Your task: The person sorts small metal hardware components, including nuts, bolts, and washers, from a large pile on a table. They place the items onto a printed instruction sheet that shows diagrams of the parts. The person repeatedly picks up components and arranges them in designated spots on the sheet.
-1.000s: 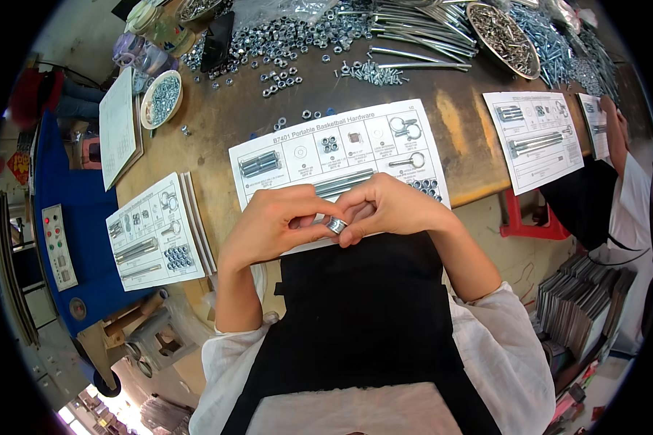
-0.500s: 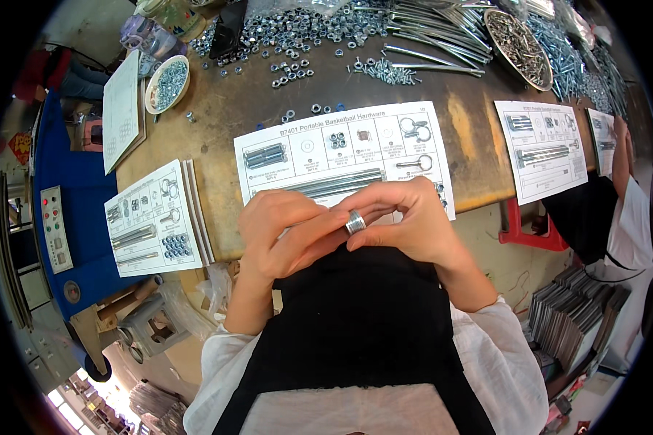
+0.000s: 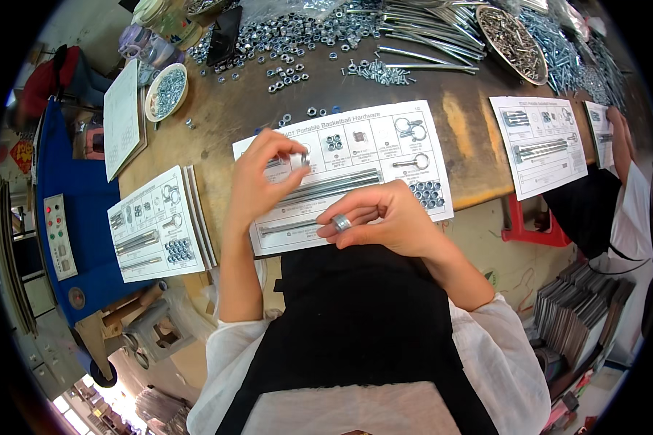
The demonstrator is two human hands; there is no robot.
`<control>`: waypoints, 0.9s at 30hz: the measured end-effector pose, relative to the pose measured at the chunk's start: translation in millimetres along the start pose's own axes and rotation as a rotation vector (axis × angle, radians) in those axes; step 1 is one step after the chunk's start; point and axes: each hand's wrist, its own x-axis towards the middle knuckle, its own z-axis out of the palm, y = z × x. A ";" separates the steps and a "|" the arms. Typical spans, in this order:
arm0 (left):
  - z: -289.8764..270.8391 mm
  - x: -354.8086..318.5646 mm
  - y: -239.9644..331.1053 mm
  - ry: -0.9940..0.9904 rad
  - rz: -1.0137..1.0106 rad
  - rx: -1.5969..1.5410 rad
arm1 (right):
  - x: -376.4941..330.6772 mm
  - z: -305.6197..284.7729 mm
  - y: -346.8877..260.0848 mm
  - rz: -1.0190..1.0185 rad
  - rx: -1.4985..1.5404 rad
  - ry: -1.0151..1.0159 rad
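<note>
My left hand (image 3: 257, 181) is over the left part of a printed hardware sheet (image 3: 384, 116), thumb and fingers closed on the rim of a small metal washer (image 3: 305, 159). Lower and to the right, my right hand (image 3: 392, 221) pinches a short stack of metal washers (image 3: 340, 222) between thumb and fingers. The sheet lies at the table's near edge and carries pictures of bolts, nuts, rings and a pin. Both forearms hide parts of what lies below them.
Loose nuts (image 3: 286, 51), long bolts (image 3: 428, 54) and small screws (image 3: 377, 72) cover the table's far side. A bowl of screws (image 3: 168, 93) stands left, a bowl of brownish hardware (image 3: 515, 45) right. More sheets (image 3: 540, 145) lie rightward, near another person's hand (image 3: 619, 134).
My left hand has parted from the right and moved up and left over the sheet with one washer. My right hand has shifted slightly down and left, still gripping the stack.
</note>
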 end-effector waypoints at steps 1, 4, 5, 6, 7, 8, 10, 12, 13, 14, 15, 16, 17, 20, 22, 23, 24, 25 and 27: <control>3.5 9.1 -10.2 -0.072 -0.105 0.123 | 1.3 1.2 -0.6 0.020 -0.009 0.002; 13.5 25.3 -40.5 -0.108 0.175 0.628 | 1.9 2.5 -0.4 0.024 -0.026 -0.020; 15.6 28.7 -44.7 -0.127 0.193 0.658 | 1.4 2.5 0.7 0.018 -0.031 -0.025; 15.3 30.3 -47.6 -0.141 0.192 0.690 | 1.6 2.2 1.2 0.009 -0.032 -0.023; 16.0 33.7 -47.1 -0.157 0.193 0.716 | 1.4 0.7 1.8 0.002 -0.033 -0.015; 16.9 35.1 -46.8 -0.172 0.194 0.742 | 1.1 -0.4 2.6 -0.005 -0.035 -0.008; 18.2 34.7 -47.9 -0.172 0.188 0.741 | -1.1 -4.4 7.4 0.007 -0.029 0.009; 16.5 32.7 -48.6 -0.142 0.176 0.712 | -0.5 -5.5 10.2 0.006 -0.027 0.025; 14.5 31.8 -47.8 -0.116 0.169 0.680 | 0.9 -5.6 10.7 -0.001 -0.025 0.038; 12.3 30.7 -45.6 -0.089 0.162 0.649 | 2.1 -5.4 11.6 -0.008 -0.024 0.050; 8.8 27.4 -40.9 -0.063 0.098 0.480 | 2.8 -4.8 13.8 -0.027 -0.013 0.072; 2.1 25.1 -29.8 -0.038 0.038 0.312 | 4.2 -4.9 15.7 -0.050 -0.002 0.095; -3.9 22.8 -17.7 -0.014 -0.018 0.143 | 5.0 -5.5 16.2 -0.075 0.008 0.122; -10.1 -0.8 33.0 0.077 0.390 0.014 | 6.6 -4.7 14.0 -0.104 0.007 0.190; -0.7 -10.3 52.4 0.180 0.531 0.146 | 8.2 -2.9 17.0 -0.155 0.049 0.190; 2.5 -14.9 53.1 0.224 0.554 0.204 | 9.2 -2.0 17.5 -0.177 0.072 0.189; 4.7 -17.3 52.4 0.267 0.577 0.263 | 10.6 -1.9 16.1 -0.165 0.040 0.171; 7.5 -17.4 49.6 0.312 0.566 0.245 | 11.3 -2.3 15.3 -0.152 0.002 0.161; 10.7 -19.2 49.3 0.325 0.536 0.221 | 11.0 -3.2 14.8 -0.132 -0.027 0.136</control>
